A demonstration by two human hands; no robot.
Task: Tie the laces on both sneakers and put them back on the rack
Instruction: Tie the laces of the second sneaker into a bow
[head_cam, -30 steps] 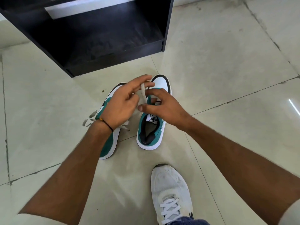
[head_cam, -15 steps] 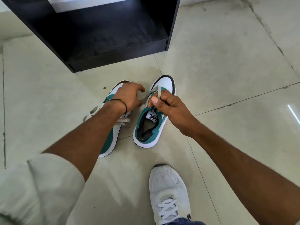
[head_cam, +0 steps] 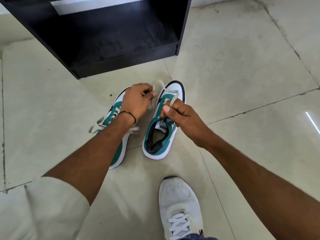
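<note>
Change: the hands, raised together over the right sneaker (head_cam: 162,125) a second ago, have been lowered and drawn apart, and the lace (head_cam: 174,96) is pulled out to either side.
Left hand (head_cam: 138,101): fingers curled shut round one strand of that lace.
Right hand (head_cam: 180,113): a loop of the lace is pinched between thumb and forefinger.
Meaning: a knot on the right sneaker is judged to be in the course of being drawn tight; a finished bow is not yet seen.
Left sneaker (head_cam: 125,146): set just beside the right one on the floor (head_cam: 242,84), partly hidden by the left forearm; its loose laces (head_cam: 97,125) trail out, so it is judged untied.
Rack (head_cam: 173,51): near, beyond the toes; neither sneaker has been put back on it.
</note>
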